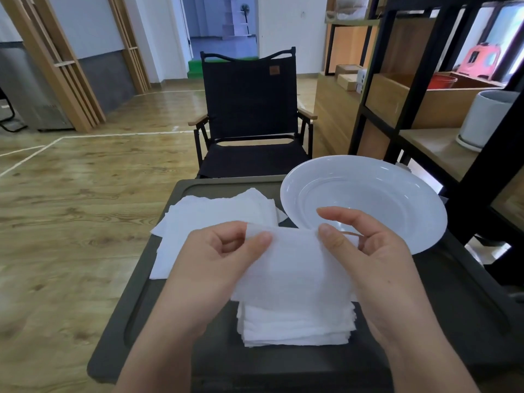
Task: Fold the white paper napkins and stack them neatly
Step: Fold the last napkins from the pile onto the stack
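White paper napkin (295, 268) pinched at top corners by left hand (218, 256) & right hand (365, 245), held above folded stack (295, 324) on dark table (453, 307), unfolded pile (215, 219) far-left, white plate (365, 194) far-right.

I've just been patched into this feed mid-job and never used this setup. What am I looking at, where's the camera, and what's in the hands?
There is no machine here: a person works with bare hands, and the single picture comes from a camera on their head, looking down. The left hand and right hand pinch the top corners of one white paper napkin, held above a stack of folded napkins. Farther left lies a looser pile of napkins. A white plate sits at the right. All rest on a dark tray table, with a black folding chair behind.
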Demonstrator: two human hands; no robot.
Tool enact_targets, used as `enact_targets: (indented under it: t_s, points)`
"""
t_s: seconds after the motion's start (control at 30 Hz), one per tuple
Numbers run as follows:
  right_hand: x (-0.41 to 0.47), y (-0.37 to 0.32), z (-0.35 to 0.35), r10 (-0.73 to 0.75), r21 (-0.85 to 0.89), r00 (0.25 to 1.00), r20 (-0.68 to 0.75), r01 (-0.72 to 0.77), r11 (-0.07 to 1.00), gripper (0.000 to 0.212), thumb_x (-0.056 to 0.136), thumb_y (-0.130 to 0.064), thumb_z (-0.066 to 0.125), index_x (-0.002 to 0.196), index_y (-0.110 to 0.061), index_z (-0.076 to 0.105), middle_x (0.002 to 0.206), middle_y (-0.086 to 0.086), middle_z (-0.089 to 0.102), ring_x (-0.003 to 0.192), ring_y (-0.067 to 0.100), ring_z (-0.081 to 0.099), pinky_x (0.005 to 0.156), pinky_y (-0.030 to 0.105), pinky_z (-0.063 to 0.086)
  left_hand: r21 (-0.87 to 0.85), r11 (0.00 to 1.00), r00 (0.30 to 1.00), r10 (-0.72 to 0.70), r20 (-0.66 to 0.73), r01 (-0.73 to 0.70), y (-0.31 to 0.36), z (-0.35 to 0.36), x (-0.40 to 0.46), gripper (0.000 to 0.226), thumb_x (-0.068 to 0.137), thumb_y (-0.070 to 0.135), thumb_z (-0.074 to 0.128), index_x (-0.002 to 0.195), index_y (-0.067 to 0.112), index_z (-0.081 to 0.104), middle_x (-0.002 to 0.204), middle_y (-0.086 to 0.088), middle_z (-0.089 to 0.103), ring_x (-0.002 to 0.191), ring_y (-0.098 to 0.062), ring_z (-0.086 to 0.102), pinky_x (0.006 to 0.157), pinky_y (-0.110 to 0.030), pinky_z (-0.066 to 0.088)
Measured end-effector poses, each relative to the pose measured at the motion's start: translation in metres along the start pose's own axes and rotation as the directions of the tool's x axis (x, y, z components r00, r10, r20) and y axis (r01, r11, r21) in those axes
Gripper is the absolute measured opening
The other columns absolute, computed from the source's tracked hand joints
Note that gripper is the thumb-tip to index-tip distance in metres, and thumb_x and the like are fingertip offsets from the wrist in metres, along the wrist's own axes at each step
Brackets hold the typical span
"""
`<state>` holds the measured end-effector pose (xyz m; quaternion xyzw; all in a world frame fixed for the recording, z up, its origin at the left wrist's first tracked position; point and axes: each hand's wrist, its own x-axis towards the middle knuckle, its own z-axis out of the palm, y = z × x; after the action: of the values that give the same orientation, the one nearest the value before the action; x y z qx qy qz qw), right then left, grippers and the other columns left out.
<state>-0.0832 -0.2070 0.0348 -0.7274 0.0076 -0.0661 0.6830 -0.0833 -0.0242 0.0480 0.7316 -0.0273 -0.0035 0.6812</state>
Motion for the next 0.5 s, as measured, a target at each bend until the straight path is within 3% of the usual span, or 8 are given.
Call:
enact_targets:
  t_s: [0.07, 0.13, 0.27, 0.33, 0.4, 0.43, 0.5]
  points:
    - [0.0, -0.002, -0.001, 0.039, -0.051, 0.999, 0.033, -0.038, 0.998, 0.016, 0.084, -0.041, 0.065, 0.098, -0.046, 0.071, 0.077, 0.004, 0.07, 0.088, 0.015, 0.066, 0.079, 0.032, 0.05, -0.031, 0.999, 0.997, -0.018, -0.079, 0.016, -0.003, -0.001, 0.001, 0.016, 0.086, 0.023, 0.065, 0.083, 0.014, 0.078, 0.085, -0.006, 0.078, 0.083, -0.023, 0.074, 0.071, -0.027, 0.058]
    - [-0.001, -0.005, -0.003, 0.084, -0.085, 0.99, 0.111, -0.075, 0.994, 0.021, 0.084, -0.041, 0.064, 0.104, -0.047, 0.067, 0.079, 0.0, 0.075, 0.084, 0.01, 0.07, 0.078, 0.03, 0.052, -0.074, 0.997, 0.988, -0.045, -0.149, 0.035, -0.004, -0.001, 0.001, 0.017, 0.089, 0.021, 0.063, 0.084, 0.012, 0.077, 0.085, -0.007, 0.078, 0.084, -0.027, 0.074, 0.076, -0.035, 0.057]
    - [-0.001, -0.006, -0.008, 0.085, -0.156, 0.99, 0.113, -0.067, 0.985, 0.035, 0.088, -0.03, 0.065, 0.114, -0.052, 0.056, 0.075, 0.01, 0.073, 0.084, 0.019, 0.071, 0.086, 0.031, 0.054, -0.032, 0.997, 0.98, -0.076, -0.183, 0.071, -0.004, 0.004, 0.001, 0.023, 0.092, 0.029, 0.06, 0.086, 0.011, 0.073, 0.087, -0.02, 0.074, 0.089, -0.044, 0.068, 0.084, -0.056, 0.053]
    - [-0.001, -0.006, -0.011, 0.091, -0.186, 0.993, 0.081, -0.074, 0.98, 0.037, 0.09, -0.028, 0.064, 0.114, -0.053, 0.054, 0.075, 0.016, 0.071, 0.083, 0.023, 0.07, 0.087, 0.033, 0.054, 0.017, 0.995, 0.981, -0.095, -0.169, 0.1, -0.007, 0.005, 0.002, 0.026, 0.092, 0.035, 0.059, 0.085, 0.013, 0.071, 0.089, -0.026, 0.071, 0.086, -0.047, 0.066, 0.084, -0.06, 0.051]
    - [-0.001, -0.003, -0.011, 0.104, -0.238, 0.993, 0.061, -0.087, 0.967, 0.037, 0.091, -0.028, 0.063, 0.115, -0.054, 0.052, 0.077, 0.018, 0.07, 0.082, 0.026, 0.07, 0.084, 0.037, 0.056, 0.117, 0.984, 0.976, -0.112, -0.185, 0.135, -0.014, 0.005, 0.005, 0.029, 0.09, 0.041, 0.058, 0.081, 0.015, 0.068, 0.076, -0.024, 0.068, 0.066, -0.037, 0.065, 0.068, -0.045, 0.055]
    - [0.0, -0.002, -0.011, 0.112, -0.274, 0.992, 0.05, -0.094, 0.957, 0.037, 0.091, -0.027, 0.063, 0.115, -0.053, 0.051, 0.076, 0.017, 0.07, 0.079, 0.025, 0.069, 0.08, 0.036, 0.057, 0.214, 0.963, 0.972, -0.119, -0.204, 0.163, -0.018, 0.005, 0.006, 0.034, 0.088, 0.043, 0.058, 0.075, 0.013, 0.064, 0.064, -0.02, 0.062, 0.054, -0.025, 0.057, 0.056, -0.03, 0.047]
    - [0.002, 0.006, -0.009, 0.13, -0.359, 0.991, 0.022, -0.114, 0.926, 0.036, 0.091, -0.025, 0.063, 0.117, -0.048, 0.053, 0.07, 0.013, 0.069, 0.071, 0.02, 0.066, 0.069, 0.029, 0.054, 0.428, 0.874, 0.957, -0.119, -0.266, 0.228, -0.023, 0.007, 0.009, 0.04, 0.086, 0.044, 0.06, 0.06, 0.015, 0.05, 0.045, 0.002, 0.042, 0.042, -0.01, 0.035, 0.043, -0.017, 0.027]
